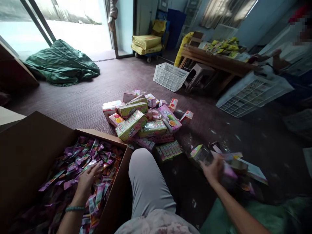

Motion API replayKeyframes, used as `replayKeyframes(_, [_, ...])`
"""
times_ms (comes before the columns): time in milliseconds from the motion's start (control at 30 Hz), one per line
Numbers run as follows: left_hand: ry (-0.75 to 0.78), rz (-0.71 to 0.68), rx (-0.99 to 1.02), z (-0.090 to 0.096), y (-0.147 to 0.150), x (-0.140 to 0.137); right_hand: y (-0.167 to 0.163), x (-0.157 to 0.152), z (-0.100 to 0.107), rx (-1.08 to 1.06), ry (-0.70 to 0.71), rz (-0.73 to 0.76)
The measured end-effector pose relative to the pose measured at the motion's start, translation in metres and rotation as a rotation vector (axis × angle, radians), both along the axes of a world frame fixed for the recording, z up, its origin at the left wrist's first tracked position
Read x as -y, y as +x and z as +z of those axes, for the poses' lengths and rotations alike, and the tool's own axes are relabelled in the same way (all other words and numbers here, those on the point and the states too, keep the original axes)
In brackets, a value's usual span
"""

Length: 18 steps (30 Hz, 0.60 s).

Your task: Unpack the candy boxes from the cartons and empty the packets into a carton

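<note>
Inside the large cardboard box [118, 169] at my left lie a great many small wrapped sachets [80, 159], mostly purple with some green and orange. My left hand [89, 177] rests over these sachets with its fingers stretched out, a green bead bracelet on the wrist. Out to the right, my right hand [214, 170] is smeared by motion. It is beside a carton with a clear window and green edge [201, 152], among scattered opened packaging [253, 172]; whether it grips anything is unclear. A pile of pink and green printed cartons [131, 125] lies on the floor ahead.
A green tarp [63, 63] lies near the open doorway. White plastic crates [170, 77] and a grey stool [200, 76] stand by a wooden table [216, 60] with yellow packets. Yellow sacks [146, 44] sit on a trolley. Another person's arm [278, 61] shows at right.
</note>
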<state>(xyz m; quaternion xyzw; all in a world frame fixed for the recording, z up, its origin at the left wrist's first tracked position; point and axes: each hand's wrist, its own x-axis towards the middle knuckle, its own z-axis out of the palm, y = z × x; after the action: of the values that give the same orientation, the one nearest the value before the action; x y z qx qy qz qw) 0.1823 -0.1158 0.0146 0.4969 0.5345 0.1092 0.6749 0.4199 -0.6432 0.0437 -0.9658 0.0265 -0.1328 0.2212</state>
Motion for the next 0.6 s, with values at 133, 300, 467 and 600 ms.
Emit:
replayKeyframes(133, [-0.051,0.013,-0.089,-0.003,-0.031,0.027,0.025,-0.083,-0.047,-0.286,0.039,0.598])
replayKeyframes(300, [-0.037,0.03,-0.14,0.02,-0.067,0.047,0.058,-0.17,-0.087,-0.395,0.092,0.755])
replayKeyframes(467, [-0.055,0.127,-0.2,0.027,-0.092,0.065,0.059,-0.164,-0.092,-0.484,0.052,0.829])
replayKeyframes(600, [-0.046,0.133,-0.191,0.024,-0.093,0.073,0.041,-0.129,-0.077,-0.472,-0.041,0.833])
